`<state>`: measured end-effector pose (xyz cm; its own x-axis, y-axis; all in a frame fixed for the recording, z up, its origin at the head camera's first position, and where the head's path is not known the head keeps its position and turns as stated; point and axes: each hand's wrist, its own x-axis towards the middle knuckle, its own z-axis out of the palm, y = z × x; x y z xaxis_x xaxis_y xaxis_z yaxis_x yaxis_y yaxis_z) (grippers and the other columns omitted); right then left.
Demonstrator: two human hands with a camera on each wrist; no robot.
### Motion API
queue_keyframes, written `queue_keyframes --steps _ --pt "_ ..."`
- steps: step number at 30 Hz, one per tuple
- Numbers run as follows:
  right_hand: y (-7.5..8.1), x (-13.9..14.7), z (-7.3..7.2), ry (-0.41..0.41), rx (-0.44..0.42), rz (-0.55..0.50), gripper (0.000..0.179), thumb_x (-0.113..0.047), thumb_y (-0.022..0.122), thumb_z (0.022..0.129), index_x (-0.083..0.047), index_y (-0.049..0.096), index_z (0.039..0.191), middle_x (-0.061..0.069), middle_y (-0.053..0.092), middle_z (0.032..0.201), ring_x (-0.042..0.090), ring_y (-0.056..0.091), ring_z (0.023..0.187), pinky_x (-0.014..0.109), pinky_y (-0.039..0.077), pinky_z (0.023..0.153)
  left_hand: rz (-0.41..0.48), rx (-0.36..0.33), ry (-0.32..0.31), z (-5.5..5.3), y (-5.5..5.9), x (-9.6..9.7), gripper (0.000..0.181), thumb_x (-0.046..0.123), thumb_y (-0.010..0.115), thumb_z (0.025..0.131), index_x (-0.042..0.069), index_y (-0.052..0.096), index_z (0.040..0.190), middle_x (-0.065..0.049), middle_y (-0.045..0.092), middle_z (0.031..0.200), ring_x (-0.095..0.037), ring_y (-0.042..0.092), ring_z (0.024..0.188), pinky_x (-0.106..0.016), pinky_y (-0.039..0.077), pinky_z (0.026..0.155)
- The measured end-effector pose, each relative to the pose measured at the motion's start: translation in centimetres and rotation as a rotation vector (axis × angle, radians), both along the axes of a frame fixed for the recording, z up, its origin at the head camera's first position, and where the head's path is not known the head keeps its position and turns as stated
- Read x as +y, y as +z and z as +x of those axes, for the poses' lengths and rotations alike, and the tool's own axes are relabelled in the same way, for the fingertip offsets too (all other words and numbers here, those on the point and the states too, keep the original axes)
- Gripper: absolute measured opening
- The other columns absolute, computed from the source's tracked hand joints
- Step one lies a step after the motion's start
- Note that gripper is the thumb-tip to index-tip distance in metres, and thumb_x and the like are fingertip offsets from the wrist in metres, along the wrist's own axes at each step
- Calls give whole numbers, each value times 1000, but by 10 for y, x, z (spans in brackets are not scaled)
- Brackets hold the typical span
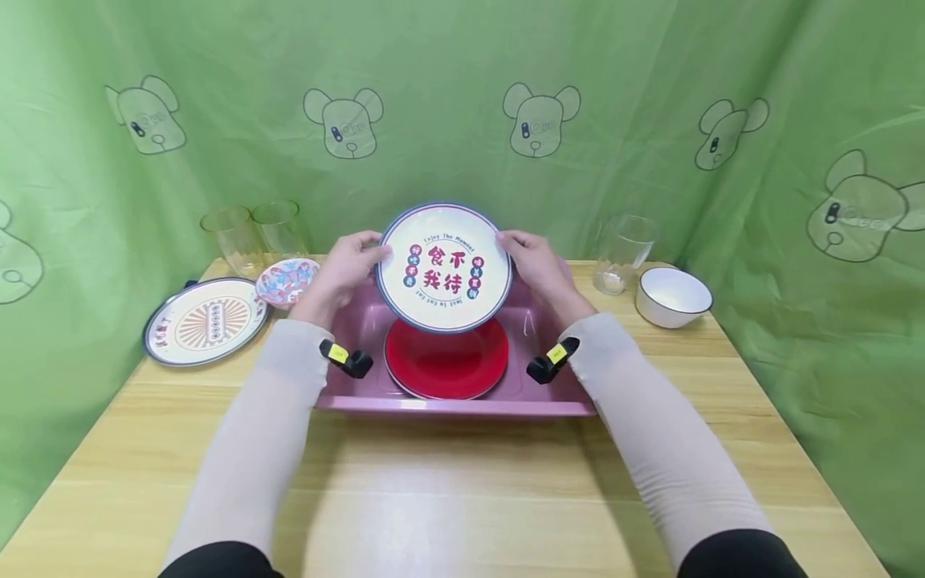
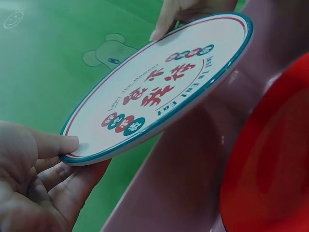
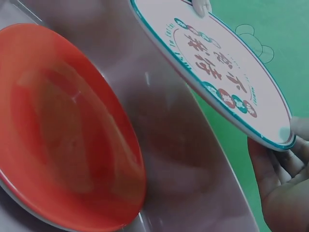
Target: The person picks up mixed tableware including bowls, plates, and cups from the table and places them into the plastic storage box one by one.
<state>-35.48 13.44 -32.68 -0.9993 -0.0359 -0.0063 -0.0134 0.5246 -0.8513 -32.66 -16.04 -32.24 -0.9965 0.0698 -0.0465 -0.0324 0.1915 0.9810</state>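
Observation:
A round white plate [image 1: 446, 309] with a blue rim and red characters is held up, tilted, above a pink basin [image 1: 455, 408]. My left hand [image 1: 348, 265] pinches its left edge, thumb on the face and fingers behind, as the left wrist view shows. On the opposite edge my right hand [image 1: 536, 263] grips the rim the same way, thumb in front. Below, a red plate [image 1: 446, 361] lies in the basin; a pale rim shows under it, and the held plate covers its far part. The right wrist view shows the red plate [image 3: 72, 130] apart from the held one.
Left of the basin are an oval patterned plate [image 1: 205, 321], a small patterned bowl [image 1: 287, 281] and two yellowish glasses [image 1: 234, 241]. A clear glass [image 1: 623, 253] and a white bowl [image 1: 674, 297] stand at right. Green curtain [image 1: 441, 96] hangs behind the wooden table [image 1: 448, 490].

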Motion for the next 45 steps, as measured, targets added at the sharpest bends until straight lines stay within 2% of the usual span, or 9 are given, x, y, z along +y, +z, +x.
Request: queue_keyframes --steps 6,9,13,15,20,28,33,39,45 --pt "-6 -1 1 14 -15 11 43 -41 49 102 -16 59 136 9 63 118 21 54 112 35 42 102 -74 -22 -18 -3 -9 1 31 10 53 100 -2 55 129 -16 62 103 -14 61 73 -25 57 68" --pt "-9 -3 0 33 -29 -5 41 -35 49 103 -11 59 135 12 63 118 23 56 108 35 46 97 -172 -25 -12 -3 -13 2 32 15 52 101 0 56 129 -16 62 103 -16 60 75 -27 56 69" --pt "-11 -4 -1 48 -51 51 40 -33 49 104 -9 59 134 13 62 120 24 55 109 37 46 98 -299 -3 2 -3 -16 3 37 24 51 102 4 57 133 -15 63 103 -17 60 75 -36 58 74" --pt "-12 -5 -2 53 -64 68 39 -31 49 104 -8 59 133 14 63 120 25 56 109 37 46 98 -362 17 3 -3 -18 4 34 27 50 103 5 62 125 -14 64 99 -17 60 72 -38 58 72" --pt "-16 -7 -3 79 -99 73 40 -25 49 104 -6 54 138 16 62 119 25 59 101 35 52 89 -477 29 -52 -4 -21 4 32 24 45 105 0 64 111 -15 64 95 -20 62 76 -33 57 70" --pt "-21 -6 -2 133 -90 202 34 -20 48 103 -3 58 131 16 63 108 24 61 86 32 56 73 -751 57 -164 -1 -22 8 32 21 46 104 -4 62 115 -18 67 100 -26 66 82 -36 56 78" --pt "-24 -6 -2 170 -99 275 31 -19 47 103 0 60 125 16 64 107 25 61 86 32 57 72 -820 32 -185 -1 -25 10 32 21 48 104 -5 62 116 -18 68 102 -25 66 79 -37 56 79" --pt "-27 -8 -2 246 -97 409 32 -18 48 102 2 59 125 19 64 110 25 64 84 32 58 70 -880 -13 -197 -2 -29 13 30 20 50 103 -3 63 116 -18 67 104 -23 66 74 -33 57 68" --pt "-31 -9 -1 295 -133 473 33 -16 48 102 4 57 126 20 64 112 26 66 86 32 58 73 -906 -54 -225 -2 -35 17 29 17 51 102 -3 56 123 -21 63 116 -21 65 67 -31 59 62"
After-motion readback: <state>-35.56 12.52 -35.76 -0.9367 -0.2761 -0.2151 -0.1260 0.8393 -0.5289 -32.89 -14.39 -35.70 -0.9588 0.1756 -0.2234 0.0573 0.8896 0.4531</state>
